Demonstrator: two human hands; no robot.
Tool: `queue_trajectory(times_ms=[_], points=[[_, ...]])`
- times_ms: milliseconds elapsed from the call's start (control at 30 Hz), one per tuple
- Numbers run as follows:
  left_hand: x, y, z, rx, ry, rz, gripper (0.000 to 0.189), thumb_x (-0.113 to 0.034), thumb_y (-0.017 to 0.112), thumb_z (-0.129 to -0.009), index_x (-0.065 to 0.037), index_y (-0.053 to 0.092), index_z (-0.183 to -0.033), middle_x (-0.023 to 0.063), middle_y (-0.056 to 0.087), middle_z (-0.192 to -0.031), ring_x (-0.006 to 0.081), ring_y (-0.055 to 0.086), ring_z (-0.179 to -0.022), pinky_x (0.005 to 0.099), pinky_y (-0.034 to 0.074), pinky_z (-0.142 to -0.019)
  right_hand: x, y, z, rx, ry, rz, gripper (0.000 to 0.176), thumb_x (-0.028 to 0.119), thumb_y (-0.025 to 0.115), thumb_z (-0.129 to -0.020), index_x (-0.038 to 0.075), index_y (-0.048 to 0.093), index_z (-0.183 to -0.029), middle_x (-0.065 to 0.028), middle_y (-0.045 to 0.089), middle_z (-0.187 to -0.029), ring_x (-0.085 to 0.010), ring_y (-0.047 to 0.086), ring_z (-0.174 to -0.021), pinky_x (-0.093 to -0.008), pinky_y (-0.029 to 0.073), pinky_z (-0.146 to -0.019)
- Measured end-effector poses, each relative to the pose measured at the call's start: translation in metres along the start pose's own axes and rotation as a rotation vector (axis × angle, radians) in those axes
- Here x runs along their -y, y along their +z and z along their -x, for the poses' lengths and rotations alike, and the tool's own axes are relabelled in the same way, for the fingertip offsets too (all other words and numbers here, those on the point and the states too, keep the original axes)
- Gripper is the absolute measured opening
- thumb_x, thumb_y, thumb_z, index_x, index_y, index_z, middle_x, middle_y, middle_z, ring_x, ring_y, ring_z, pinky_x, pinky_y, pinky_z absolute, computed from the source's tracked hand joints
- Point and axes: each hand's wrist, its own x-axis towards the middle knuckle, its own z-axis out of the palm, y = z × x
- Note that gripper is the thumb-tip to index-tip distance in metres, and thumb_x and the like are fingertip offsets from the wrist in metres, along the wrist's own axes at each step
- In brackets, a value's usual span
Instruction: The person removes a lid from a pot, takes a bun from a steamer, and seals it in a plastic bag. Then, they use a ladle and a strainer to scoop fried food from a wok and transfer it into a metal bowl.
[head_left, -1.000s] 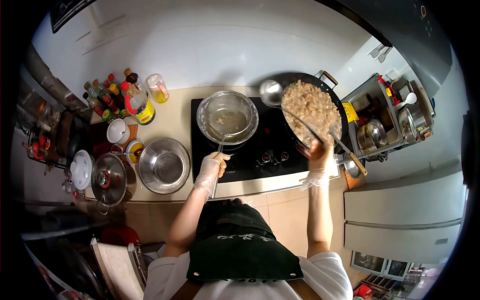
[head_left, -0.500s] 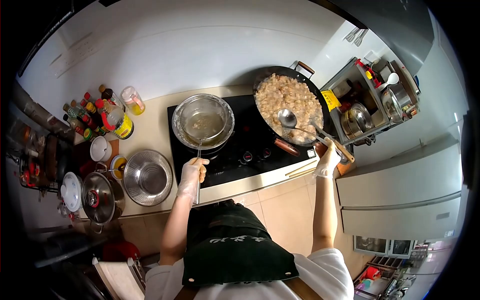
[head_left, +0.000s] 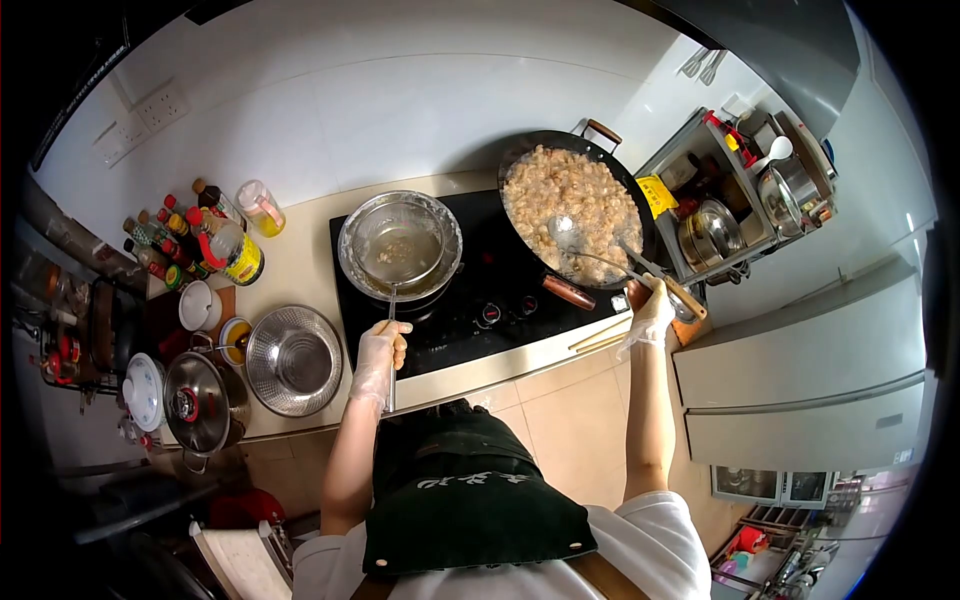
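Observation:
My left hand (head_left: 383, 352), in a clear plastic glove, is closed around the long metal handle of a round strainer (head_left: 398, 290). The strainer rests in a metal pot (head_left: 352, 262) of cloudy liquid, with small bits in the middle. My gloved right hand (head_left: 652, 314) grips a ladle (head_left: 566, 234) by its handle. The ladle's bowl sits among browned chunks of food (head_left: 580, 190) bubbling in a large black wok (head_left: 648, 215). A second utensil with a wooden handle (head_left: 684, 298) leans over the wok's right rim, beside my right hand.
Both vessels stand on a black cooktop (head_left: 440, 335). Left are a perforated metal basket (head_left: 296, 400), a lidded pot (head_left: 195, 400), a white bowl (head_left: 200, 306) and several sauce bottles (head_left: 240, 255). Chopsticks (head_left: 600, 337) lie at the front edge. A shelf rack (head_left: 750, 255) stands right.
The ladle's bowl has dipped lower into the food and looks paler. My left hand and the strainer keep nearly the same place. The whole view has shifted slightly.

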Motion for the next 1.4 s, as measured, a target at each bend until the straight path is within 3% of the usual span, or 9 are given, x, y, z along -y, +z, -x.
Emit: queue_trajectory(times_ms=[633, 733, 1400], points=[[0.002, -0.006, 0.0, 0.012, -0.001, 0.008, 0.021, -0.015, 0.049, -0.095, -0.004, 0.063, -0.084, -0.0018, 0.048, -0.057, 0.0067, 0.04, -0.041, 0.0228, 0.031, -0.037, -0.006, 0.001, 0.006, -0.012, -0.041, -0.042, 0.014, 0.009, 0.068, -0.078, -0.005, 0.066, -0.081, -0.0157, 0.066, -0.067, -0.0213, 0.063, -0.049, -0.0266, 0.053, -0.045], [0.002, -0.006, 0.003, 0.008, -0.004, 0.0, 0.019, -0.016, 0.051, -0.094, -0.004, 0.063, -0.086, -0.0023, 0.047, -0.058, 0.0071, 0.038, -0.043, 0.0227, 0.029, -0.039, -0.007, 0.001, 0.008, 0.015, -0.052, 0.024, 0.015, 0.013, 0.067, -0.079, -0.001, 0.067, -0.087, -0.0128, 0.067, -0.071, -0.0204, 0.065, -0.053, -0.0248, 0.055, -0.051], [0.0, -0.007, 0.007, 0.022, -0.015, 0.014, 0.021, -0.016, 0.05, -0.095, -0.002, 0.063, -0.088, -0.0012, 0.047, -0.058, 0.0083, 0.038, -0.043, 0.0236, 0.029, -0.04, 0.005, 0.019, 0.034, 0.089, -0.156, 0.042, 0.013, 0.012, 0.069, -0.08, 0.001, 0.065, -0.083, -0.011, 0.068, -0.072, -0.0188, 0.065, -0.055, -0.0263, 0.057, -0.054]])
